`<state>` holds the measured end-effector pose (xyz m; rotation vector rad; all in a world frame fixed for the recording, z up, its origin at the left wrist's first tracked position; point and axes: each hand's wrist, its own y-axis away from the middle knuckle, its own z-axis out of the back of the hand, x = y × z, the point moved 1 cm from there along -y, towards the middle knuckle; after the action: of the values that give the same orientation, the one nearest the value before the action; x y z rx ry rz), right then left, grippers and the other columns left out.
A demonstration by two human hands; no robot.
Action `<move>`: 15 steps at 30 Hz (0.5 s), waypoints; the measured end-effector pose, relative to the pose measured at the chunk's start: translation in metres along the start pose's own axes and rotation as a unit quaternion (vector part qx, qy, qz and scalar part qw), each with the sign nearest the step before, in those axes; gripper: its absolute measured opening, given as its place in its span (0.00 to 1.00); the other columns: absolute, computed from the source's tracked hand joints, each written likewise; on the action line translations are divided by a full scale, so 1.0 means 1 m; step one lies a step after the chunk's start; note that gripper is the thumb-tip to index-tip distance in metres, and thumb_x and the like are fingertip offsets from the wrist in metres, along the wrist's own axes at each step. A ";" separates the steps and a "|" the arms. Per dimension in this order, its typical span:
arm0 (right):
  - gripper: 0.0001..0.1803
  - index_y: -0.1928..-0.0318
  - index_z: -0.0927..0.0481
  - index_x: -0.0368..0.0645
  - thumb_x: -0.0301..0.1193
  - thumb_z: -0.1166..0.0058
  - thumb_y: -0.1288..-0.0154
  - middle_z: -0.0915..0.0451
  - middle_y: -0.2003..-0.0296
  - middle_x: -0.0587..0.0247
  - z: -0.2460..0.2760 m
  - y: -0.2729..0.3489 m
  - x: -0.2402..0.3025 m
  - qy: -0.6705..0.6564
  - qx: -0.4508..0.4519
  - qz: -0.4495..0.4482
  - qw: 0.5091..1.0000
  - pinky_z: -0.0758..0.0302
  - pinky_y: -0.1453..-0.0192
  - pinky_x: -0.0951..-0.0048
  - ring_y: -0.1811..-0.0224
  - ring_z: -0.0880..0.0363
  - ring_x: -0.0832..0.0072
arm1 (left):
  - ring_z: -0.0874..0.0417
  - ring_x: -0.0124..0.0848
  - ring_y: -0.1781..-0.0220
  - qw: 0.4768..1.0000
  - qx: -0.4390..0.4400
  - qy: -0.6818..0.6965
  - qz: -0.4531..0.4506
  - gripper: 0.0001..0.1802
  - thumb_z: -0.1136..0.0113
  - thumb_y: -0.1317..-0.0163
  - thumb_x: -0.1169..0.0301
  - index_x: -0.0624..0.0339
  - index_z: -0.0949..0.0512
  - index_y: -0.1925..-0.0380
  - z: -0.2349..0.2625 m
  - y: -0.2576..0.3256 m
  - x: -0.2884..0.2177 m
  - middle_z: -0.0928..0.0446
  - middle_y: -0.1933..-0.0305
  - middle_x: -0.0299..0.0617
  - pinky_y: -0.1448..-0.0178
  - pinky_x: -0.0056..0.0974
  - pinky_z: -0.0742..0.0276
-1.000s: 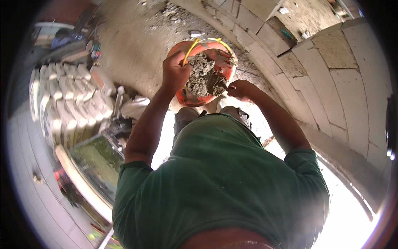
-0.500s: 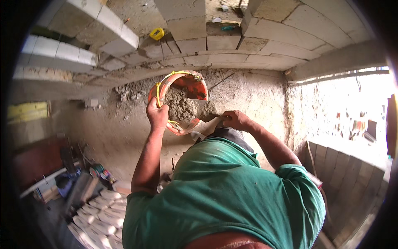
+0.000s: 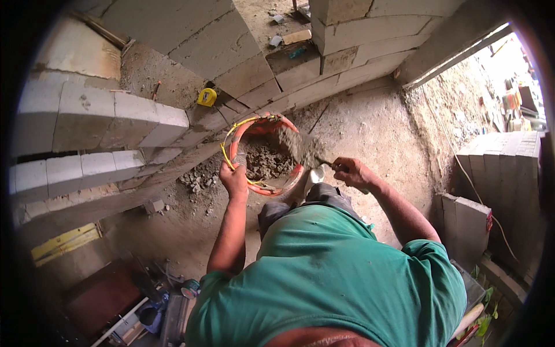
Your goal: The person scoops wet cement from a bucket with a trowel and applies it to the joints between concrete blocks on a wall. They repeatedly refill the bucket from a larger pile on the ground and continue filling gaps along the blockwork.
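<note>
My left hand (image 3: 233, 180) is closed on the left rim of an orange bucket (image 3: 233, 149), by the yellow cord (image 3: 224, 151) tied along it. Grey wet mortar (image 3: 266, 163) lies inside the bucket. My right hand (image 3: 351, 173) grips the handle of a trowel at the bucket's right side. Mortar coats the trowel's blade (image 3: 306, 149), which reaches over the right rim. A white shoe tip (image 3: 315, 174) shows below the blade.
A block wall (image 3: 324, 81) runs beyond the bucket, with a yellow tape measure (image 3: 206, 97) on its ledge. Rubble (image 3: 199, 180) lies left of the bucket. Stacked blocks (image 3: 500, 156) stand at the right, crossed by a pale cable (image 3: 491, 202). Tools and scraps (image 3: 153, 312) lie lower left.
The view has turned, so the walls slant differently. The trowel blade has come up and out of the mortar to the right rim. The bucket's opening faces more upward; my left hand keeps its hold.
</note>
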<state>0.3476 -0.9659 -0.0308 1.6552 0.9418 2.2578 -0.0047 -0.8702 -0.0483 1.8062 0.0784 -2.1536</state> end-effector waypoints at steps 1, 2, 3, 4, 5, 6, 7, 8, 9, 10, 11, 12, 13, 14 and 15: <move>0.22 0.46 0.25 0.37 0.31 0.42 0.40 0.18 0.66 0.61 0.001 -0.006 0.001 -0.065 -0.009 0.002 0.998 0.24 0.66 0.72 0.68 0.23 0.76 | 0.29 0.23 0.66 1.000 0.004 0.000 0.008 0.14 0.47 0.54 0.83 0.61 0.27 0.64 -0.002 -0.005 0.003 0.32 0.67 0.32 0.60 0.30 0.30; 0.21 0.48 0.25 0.36 0.30 0.42 0.40 0.21 0.69 0.66 0.005 -0.010 0.006 -0.085 -0.022 0.004 0.996 0.26 0.70 0.75 0.72 0.26 0.79 | 0.29 0.23 0.67 1.000 0.010 0.002 0.015 0.14 0.46 0.54 0.83 0.61 0.27 0.65 -0.002 -0.012 0.005 0.32 0.67 0.32 0.61 0.30 0.30; 0.20 0.48 0.25 0.36 0.30 0.42 0.41 0.22 0.71 0.67 0.007 -0.017 0.013 -0.095 -0.035 0.003 0.995 0.27 0.72 0.75 0.73 0.26 0.80 | 0.29 0.22 0.68 0.999 0.000 -0.035 0.009 0.14 0.46 0.55 0.83 0.61 0.26 0.64 0.000 -0.020 0.018 0.32 0.68 0.31 0.62 0.29 0.30; 0.19 0.49 0.26 0.36 0.30 0.43 0.41 0.24 0.73 0.69 0.009 -0.024 0.019 -0.106 -0.049 0.001 0.993 0.28 0.73 0.75 0.75 0.27 0.81 | 0.29 0.22 0.69 0.999 0.007 -0.038 0.007 0.14 0.46 0.55 0.83 0.62 0.26 0.64 0.003 -0.027 0.031 0.32 0.68 0.31 0.62 0.29 0.30; 0.19 0.49 0.26 0.36 0.30 0.43 0.41 0.25 0.73 0.70 0.012 -0.030 0.021 -0.117 -0.071 0.004 0.991 0.28 0.73 0.75 0.75 0.27 0.81 | 0.29 0.22 0.69 0.999 0.020 -0.042 0.006 0.14 0.46 0.55 0.83 0.62 0.26 0.65 -0.001 -0.031 0.036 0.32 0.69 0.31 0.63 0.29 0.30; 0.19 0.50 0.27 0.36 0.29 0.42 0.41 0.26 0.74 0.70 0.014 -0.036 0.026 -0.128 -0.085 0.009 0.988 0.28 0.74 0.76 0.75 0.27 0.81 | 0.29 0.22 0.70 0.998 0.025 -0.050 0.005 0.14 0.46 0.55 0.83 0.62 0.26 0.65 0.003 -0.034 0.040 0.32 0.69 0.31 0.63 0.29 0.30; 0.18 0.52 0.27 0.36 0.29 0.43 0.41 0.27 0.75 0.71 0.018 -0.043 0.034 -0.149 -0.088 0.027 0.985 0.28 0.74 0.76 0.75 0.27 0.81 | 0.29 0.22 0.69 0.997 0.037 -0.066 0.005 0.13 0.45 0.54 0.83 0.63 0.26 0.65 0.009 -0.043 0.057 0.30 0.70 0.31 0.63 0.29 0.29; 0.15 0.55 0.27 0.36 0.30 0.43 0.41 0.27 0.75 0.71 0.020 -0.049 0.036 -0.143 -0.095 0.032 0.985 0.27 0.74 0.76 0.76 0.27 0.81 | 0.28 0.23 0.69 0.996 0.038 -0.084 -0.007 0.12 0.44 0.53 0.82 0.64 0.26 0.65 0.007 -0.041 0.059 0.29 0.70 0.32 0.62 0.30 0.29; 0.14 0.56 0.27 0.37 0.30 0.43 0.39 0.28 0.75 0.70 0.025 -0.055 0.047 -0.134 -0.102 0.038 0.985 0.27 0.74 0.76 0.76 0.26 0.81 | 0.25 0.27 0.66 0.992 0.056 -0.110 0.002 0.15 0.45 0.54 0.82 0.65 0.25 0.62 0.008 -0.046 0.066 0.26 0.68 0.35 0.58 0.33 0.27; 0.12 0.58 0.27 0.37 0.30 0.44 0.38 0.28 0.76 0.70 0.029 -0.062 0.057 -0.124 -0.107 0.043 0.986 0.27 0.74 0.76 0.76 0.26 0.81 | 0.22 0.31 0.63 0.988 0.072 -0.137 0.011 0.19 0.46 0.54 0.81 0.66 0.23 0.58 0.012 -0.050 0.073 0.23 0.65 0.39 0.55 0.36 0.26; 0.11 0.58 0.27 0.37 0.30 0.45 0.37 0.28 0.76 0.70 0.035 -0.071 0.061 -0.150 -0.107 0.035 0.982 0.26 0.74 0.75 0.76 0.26 0.80 | 0.24 0.29 0.65 0.981 0.095 -0.169 0.011 0.17 0.45 0.54 0.81 0.66 0.24 0.60 0.010 -0.054 0.072 0.24 0.66 0.37 0.57 0.34 0.27; 0.10 0.58 0.27 0.38 0.31 0.45 0.36 0.28 0.76 0.69 0.040 -0.080 0.065 -0.177 -0.105 0.026 0.978 0.26 0.74 0.75 0.76 0.26 0.80 | 0.25 0.26 0.67 0.972 0.118 -0.203 0.011 0.15 0.45 0.53 0.81 0.65 0.25 0.62 0.011 -0.056 0.070 0.26 0.68 0.36 0.59 0.32 0.27; 0.10 0.59 0.27 0.38 0.31 0.46 0.35 0.28 0.76 0.69 0.047 -0.089 0.067 -0.203 -0.102 0.019 0.974 0.26 0.74 0.74 0.76 0.26 0.80 | 0.27 0.24 0.69 0.962 0.138 -0.237 0.012 0.13 0.44 0.52 0.82 0.64 0.25 0.63 0.011 -0.058 0.068 0.27 0.69 0.34 0.61 0.31 0.28; 0.10 0.57 0.25 0.38 0.32 0.47 0.33 0.28 0.77 0.68 0.057 -0.099 0.071 -0.217 -0.086 0.035 0.972 0.26 0.75 0.73 0.77 0.25 0.79 | 0.27 0.24 0.68 0.963 0.140 -0.231 0.010 0.14 0.44 0.53 0.82 0.65 0.25 0.62 0.015 -0.057 0.071 0.27 0.68 0.34 0.61 0.31 0.28; 0.11 0.55 0.24 0.39 0.33 0.47 0.32 0.27 0.77 0.68 0.067 -0.110 0.074 -0.241 -0.090 0.036 0.966 0.26 0.75 0.73 0.77 0.25 0.78 | 0.27 0.25 0.68 0.964 0.141 -0.224 0.006 0.15 0.44 0.53 0.82 0.65 0.25 0.61 0.018 -0.058 0.074 0.27 0.68 0.34 0.60 0.31 0.28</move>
<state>0.3583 -0.8183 -0.0252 2.0369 0.5506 1.7780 -0.0487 -0.8355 -0.1261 1.3910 -0.3601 -2.6135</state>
